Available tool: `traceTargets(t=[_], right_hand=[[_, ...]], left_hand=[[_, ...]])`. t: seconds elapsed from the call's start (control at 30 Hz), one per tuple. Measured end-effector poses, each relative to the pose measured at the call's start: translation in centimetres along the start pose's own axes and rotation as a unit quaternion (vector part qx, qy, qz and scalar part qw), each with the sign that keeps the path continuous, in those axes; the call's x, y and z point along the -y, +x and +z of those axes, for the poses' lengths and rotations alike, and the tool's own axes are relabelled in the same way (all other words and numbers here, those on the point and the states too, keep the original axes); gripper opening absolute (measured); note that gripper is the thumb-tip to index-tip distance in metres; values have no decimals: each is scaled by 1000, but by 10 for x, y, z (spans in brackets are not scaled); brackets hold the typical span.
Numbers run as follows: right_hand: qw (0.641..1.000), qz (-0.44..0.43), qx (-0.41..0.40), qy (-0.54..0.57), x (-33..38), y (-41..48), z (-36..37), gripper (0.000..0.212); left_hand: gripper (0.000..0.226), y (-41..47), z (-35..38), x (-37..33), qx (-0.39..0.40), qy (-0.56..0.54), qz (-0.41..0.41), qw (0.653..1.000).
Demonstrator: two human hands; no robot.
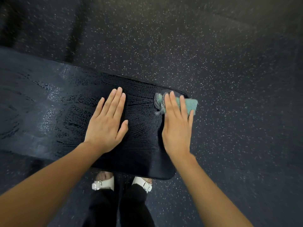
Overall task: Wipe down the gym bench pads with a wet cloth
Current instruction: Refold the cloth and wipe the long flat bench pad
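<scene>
The left hand lies flat on the black pad, its fingers straight and close together, gripping nothing. The right hand presses down on a teal cloth with straight, slightly spread fingers, palm down, not curled round it. The cloth sits at the far right corner of the pad, one edge reaching out past the rim, and a grey, blurred part shows to the left of the fingertips. Wet streaks and a dull sheen cover the pad's surface, most of all to the left. Below the near edge stand white sandals and black trousers on a dark speckled floor
</scene>
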State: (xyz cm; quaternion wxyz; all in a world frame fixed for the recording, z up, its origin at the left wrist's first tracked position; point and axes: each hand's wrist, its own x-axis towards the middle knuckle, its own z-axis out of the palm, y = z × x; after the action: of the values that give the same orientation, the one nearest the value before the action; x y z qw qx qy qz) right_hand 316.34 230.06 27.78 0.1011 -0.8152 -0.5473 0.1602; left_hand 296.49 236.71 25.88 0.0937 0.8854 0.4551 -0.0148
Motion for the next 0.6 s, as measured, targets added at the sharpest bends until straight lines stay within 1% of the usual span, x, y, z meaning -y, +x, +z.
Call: traceTargets(t=[0.13, 0.33, 0.43, 0.47, 0.5, 0.6], right_hand=[[1000, -2, -8, -7, 3, -56, 9, 77], [999, -8, 33, 3, 9, -126, 20, 100], [998, -19, 58, 8, 9, -145, 22, 110], [998, -26, 58, 10, 7, -141, 22, 109], [998, -35, 57, 11, 3, -135, 22, 103], [997, -40, 63, 21, -1, -99, 14, 79]], left_hand=[[70, -1, 0, 0, -7, -5, 0, 1000], [68, -3, 1, -1, -14, -16, -5, 1000], [67, -7, 2, -2, -14, -25, -5, 1000], [68, -10, 2, -4, -15, -27, -2, 1000], [68, -13, 2, -5, -15, -28, 0, 999], [68, -24, 4, -9, -12, -29, 3, 1000]])
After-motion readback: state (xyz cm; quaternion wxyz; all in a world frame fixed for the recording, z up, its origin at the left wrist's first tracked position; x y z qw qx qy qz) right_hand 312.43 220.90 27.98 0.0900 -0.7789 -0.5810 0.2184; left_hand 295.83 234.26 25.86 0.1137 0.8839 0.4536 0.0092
